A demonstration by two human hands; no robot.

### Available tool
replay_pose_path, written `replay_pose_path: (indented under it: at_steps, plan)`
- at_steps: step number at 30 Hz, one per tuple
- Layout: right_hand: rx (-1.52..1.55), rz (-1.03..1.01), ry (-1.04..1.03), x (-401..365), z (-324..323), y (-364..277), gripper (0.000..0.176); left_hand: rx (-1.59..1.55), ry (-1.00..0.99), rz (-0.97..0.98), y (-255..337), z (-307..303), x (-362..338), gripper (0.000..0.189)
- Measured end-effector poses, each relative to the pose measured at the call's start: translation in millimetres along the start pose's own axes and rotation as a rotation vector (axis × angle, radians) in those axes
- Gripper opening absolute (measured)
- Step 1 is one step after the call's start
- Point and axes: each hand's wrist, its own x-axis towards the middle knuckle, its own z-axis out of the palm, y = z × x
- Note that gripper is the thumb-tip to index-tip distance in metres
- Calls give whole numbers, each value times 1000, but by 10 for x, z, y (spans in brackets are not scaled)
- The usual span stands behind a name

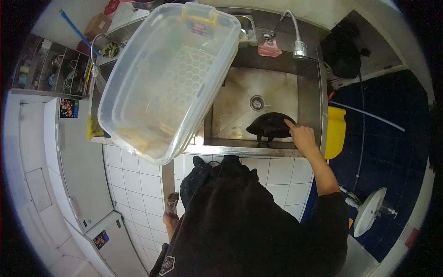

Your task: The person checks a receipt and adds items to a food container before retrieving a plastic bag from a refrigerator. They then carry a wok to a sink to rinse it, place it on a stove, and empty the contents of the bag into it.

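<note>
In the steel sink (281,87), a black oval object (267,125) with short leg-like projections below stands near the front wall. My right hand (302,137) grips its right end, index finger stretched along the upper edge and the thumb hidden. Down at my left side, beside my dark clothing, my left hand (170,220) is closed around a small brown, shiny item (172,203); its kind I cannot tell. A large clear plastic tub (138,83) rests tilted over the counter and the sink's left side.
A gooseneck faucet (300,48) hangs over the sink's back right, beside a pink cloth (270,49). A yellow container (335,133) is right of the sink. White fridges (76,157) line the left, and a white washbasin (371,212) is at lower right.
</note>
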Motion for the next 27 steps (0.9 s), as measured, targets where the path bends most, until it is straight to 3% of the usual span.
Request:
replay_pose_path:
  at_steps: [1,5,7,9,11,14,17,20,25,27]
  plan:
    - [21,29,33,-2,-38,-4,48,-360,40,-171,26,76,63,20]
    - [40,152,-29,-33,-151,35,49,-167,103,-123,542,455,-619,24]
    - [59,133,202,-100,-121,57,48,-232,105,-123,585,499,-659,26]
    - [24,157,200,-163,-86,63,50,-200,58,-126,558,465,-550,26]
    - [-62,76,111,-209,-17,61,56,-174,12,-125,534,420,-435,27]
    - [-82,-69,-60,-270,0,35,59,-163,148,-185,415,338,-233,27]
    - [-169,-177,-43,-335,94,-95,59,-179,124,-220,276,248,-85,27]
    - [-98,-133,0,-248,40,-72,60,209,-16,-8,199,111,-126,26]
    - [20,10,88,-131,-164,64,58,-139,-90,-206,-141,-84,447,27]
    - [-56,39,241,-101,-167,124,63,-82,-52,-158,-104,-32,300,27]
